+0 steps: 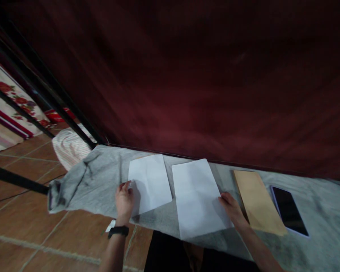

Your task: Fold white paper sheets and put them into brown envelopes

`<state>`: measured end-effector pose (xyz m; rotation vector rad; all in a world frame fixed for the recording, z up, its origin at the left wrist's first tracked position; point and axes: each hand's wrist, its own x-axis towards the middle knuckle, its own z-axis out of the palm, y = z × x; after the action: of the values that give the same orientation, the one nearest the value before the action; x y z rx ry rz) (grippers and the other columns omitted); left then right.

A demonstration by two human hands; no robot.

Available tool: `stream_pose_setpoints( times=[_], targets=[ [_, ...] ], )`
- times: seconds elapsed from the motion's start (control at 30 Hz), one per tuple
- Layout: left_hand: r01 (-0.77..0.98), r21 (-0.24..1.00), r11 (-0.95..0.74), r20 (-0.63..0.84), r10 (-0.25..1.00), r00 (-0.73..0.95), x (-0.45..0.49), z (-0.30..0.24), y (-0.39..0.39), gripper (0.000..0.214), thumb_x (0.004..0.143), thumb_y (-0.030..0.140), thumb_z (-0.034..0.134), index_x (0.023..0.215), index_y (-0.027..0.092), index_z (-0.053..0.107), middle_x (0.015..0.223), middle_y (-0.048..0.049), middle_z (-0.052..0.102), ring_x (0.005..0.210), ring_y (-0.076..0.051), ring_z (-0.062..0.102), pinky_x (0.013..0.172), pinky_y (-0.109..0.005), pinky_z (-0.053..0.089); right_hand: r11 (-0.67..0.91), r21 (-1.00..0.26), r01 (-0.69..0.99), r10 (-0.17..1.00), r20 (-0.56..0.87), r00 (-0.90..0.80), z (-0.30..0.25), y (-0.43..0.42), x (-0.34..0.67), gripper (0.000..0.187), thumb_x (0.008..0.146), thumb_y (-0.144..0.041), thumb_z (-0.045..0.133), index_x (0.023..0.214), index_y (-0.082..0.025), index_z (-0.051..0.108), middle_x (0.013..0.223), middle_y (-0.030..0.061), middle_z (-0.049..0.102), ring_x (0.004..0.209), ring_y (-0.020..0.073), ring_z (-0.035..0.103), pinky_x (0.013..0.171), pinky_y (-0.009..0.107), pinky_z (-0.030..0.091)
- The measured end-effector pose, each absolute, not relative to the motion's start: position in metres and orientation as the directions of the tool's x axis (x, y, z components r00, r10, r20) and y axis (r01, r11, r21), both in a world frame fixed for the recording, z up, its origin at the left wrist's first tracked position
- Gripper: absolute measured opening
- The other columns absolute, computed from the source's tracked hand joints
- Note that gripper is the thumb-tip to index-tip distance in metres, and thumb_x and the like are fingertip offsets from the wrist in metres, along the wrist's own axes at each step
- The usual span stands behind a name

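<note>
Two white paper sheets lie on a grey cloth (96, 181) that covers a table. My left hand (124, 201) grips the near left corner of the smaller left sheet (150, 181), fingers curled on its edge. My right hand (231, 207) rests flat on the near right part of the larger sheet (195, 196), fingers stretched out. A black band sits on my left wrist.
A brown envelope (257, 200) lies right of the larger sheet, and a dark phone (289, 209) lies beyond it. A dark red curtain (187, 75) hangs behind the table. Black metal bars (39, 79), a striped white cloth (69, 145) and a tiled floor (31, 223) are at left.
</note>
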<state>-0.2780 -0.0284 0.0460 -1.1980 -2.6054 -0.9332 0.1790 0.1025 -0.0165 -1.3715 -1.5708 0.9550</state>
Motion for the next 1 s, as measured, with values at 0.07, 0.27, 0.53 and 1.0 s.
stream_pose_setpoints(
  times=[0.07, 0.27, 0.53, 1.0],
  targets=[
    [0.762, 0.453, 0.463, 0.410, 0.651, -0.639, -0.270, 0.050, -0.030, 0.038, 0.088, 0.016, 0.048, 0.121, 0.010, 0.065, 0.133, -0.0227, 0.057, 0.122, -0.037, 0.058, 0.104, -0.056, 0.047, 0.110, -0.926, 0.361, 0.993, 0.083, -0.089, -0.016, 0.102, 0.177, 0.021, 0.074, -0.050, 0.060, 0.074, -0.029, 0.063, 0.074, 0.0064, 0.070, 0.074, 0.0284, 0.067, 0.071, 0.039, 0.055],
    [0.920, 0.338, 0.198, 0.506, 0.786, -0.355, -0.187, 0.054, -0.014, 0.039, 0.098, 0.026, 0.045, 0.134, 0.019, 0.058, 0.149, -0.0154, 0.050, 0.139, -0.032, 0.046, 0.112, -0.050, 0.044, 0.096, -0.920, 0.379, 0.994, 0.066, -0.091, -0.015, 0.098, 0.171, 0.022, 0.076, -0.047, 0.057, 0.080, -0.026, 0.063, 0.080, 0.0071, 0.071, 0.080, 0.0286, 0.068, 0.076, 0.040, 0.055],
    [0.996, 0.083, 0.015, 0.323, 0.945, -0.041, -0.137, 0.021, -0.020, 0.063, 0.095, 0.049, 0.055, 0.151, 0.025, 0.043, 0.157, -0.0129, 0.044, 0.148, -0.034, 0.034, 0.118, -0.061, 0.028, 0.158, -0.861, 0.483, 0.985, 0.102, -0.141, -0.008, 0.101, 0.187, 0.022, 0.082, -0.045, 0.054, 0.089, -0.026, 0.064, 0.086, 0.0057, 0.074, 0.086, 0.0284, 0.070, 0.083, 0.042, 0.055],
    [0.985, 0.173, -0.027, 0.308, 0.951, -0.028, -0.157, 0.022, -0.037, 0.045, 0.093, 0.010, 0.040, 0.131, 0.019, 0.062, 0.133, -0.0126, 0.067, 0.126, -0.025, 0.062, 0.110, -0.048, 0.048, 0.287, -0.818, 0.498, 0.958, 0.238, -0.161, 0.027, 0.081, 0.157, 0.035, 0.086, -0.044, 0.059, 0.113, -0.024, 0.068, 0.119, 0.0141, 0.067, 0.111, 0.0339, 0.061, 0.102, 0.052, 0.047]
  ],
)
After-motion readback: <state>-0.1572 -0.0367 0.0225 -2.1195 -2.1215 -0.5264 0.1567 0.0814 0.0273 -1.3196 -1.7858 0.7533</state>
